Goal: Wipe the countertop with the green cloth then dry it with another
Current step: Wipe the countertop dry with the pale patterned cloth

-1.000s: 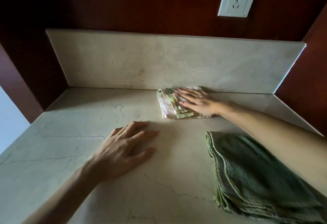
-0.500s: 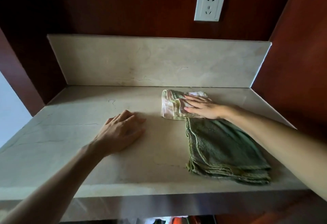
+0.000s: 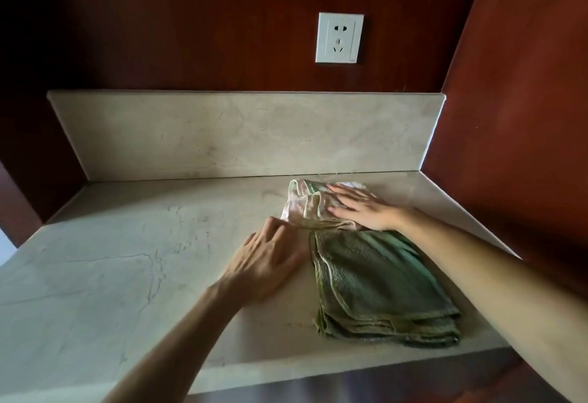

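A folded green cloth (image 3: pixel 378 285) lies on the beige stone countertop (image 3: pixel 127 275), near the front right edge. Behind it, touching its far edge, lies a smaller pale pink-and-cream cloth (image 3: pixel 304 208). My right hand (image 3: pixel 362 207) rests flat on the pale cloth, fingers spread and pressing down. My left hand (image 3: pixel 270 259) lies on the counter just left of the green cloth. Its fingertips reach the pale cloth's front left corner; whether they pinch it I cannot tell.
A low stone backsplash (image 3: pixel 241 135) runs along the back. Dark red-brown panels enclose the niche behind and on the right (image 3: pixel 509 116). A white wall socket (image 3: pixel 339 37) sits above the backsplash. The counter's front edge (image 3: pixel 286 371) lies close below the green cloth.
My left hand has slid right and forward, up to the corner of the pale cloth. The right hand stays on that cloth. The view has shifted back and to the right.
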